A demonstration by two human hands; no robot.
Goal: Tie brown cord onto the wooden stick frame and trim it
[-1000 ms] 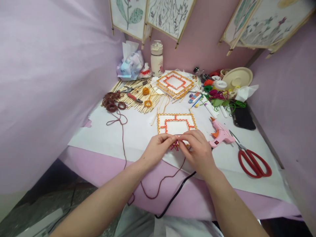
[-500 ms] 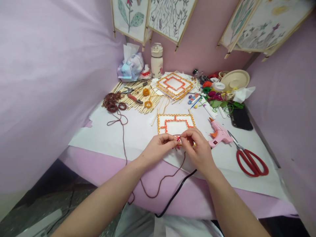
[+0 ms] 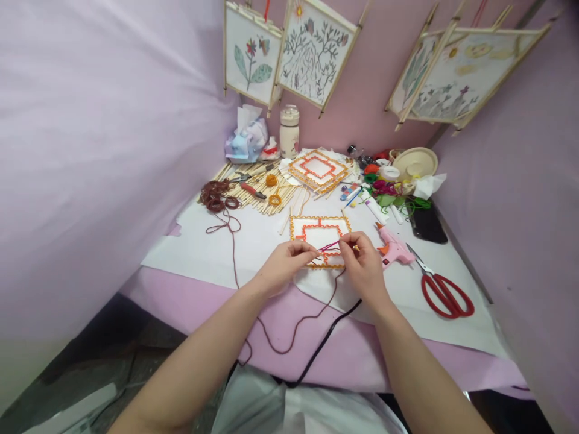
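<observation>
A short magenta cord (image 3: 329, 246) stretches between my two hands. My left hand (image 3: 286, 264) pinches one end of it with thumb and forefinger, and a dark strand end pokes out below. At the other end, my right hand (image 3: 365, 265) is closed on the cord in a fingertip pinch. Beneath them on the white paper lies a rectangular panel (image 3: 320, 218) edged in wavy orange cord, with a red-orange inner rectangle; my hands partly cover it. From near my right hand a brown cord (image 3: 296, 334) loops down over the table's front edge.
Red-handled scissors (image 3: 447, 295), a pink glue gun (image 3: 395, 246) and a black phone (image 3: 427, 222) lie at the right. A brown cord bundle (image 3: 215, 194), pliers (image 3: 253, 191) and thin sticks (image 3: 269, 205) are at the left. Behind stand a bottle (image 3: 289, 132) and a diamond-shaped panel (image 3: 318, 166).
My hands have drawn apart, and the magenta cord now shows as a stretched length between them. The camera view has tilted up and shifted slightly.
</observation>
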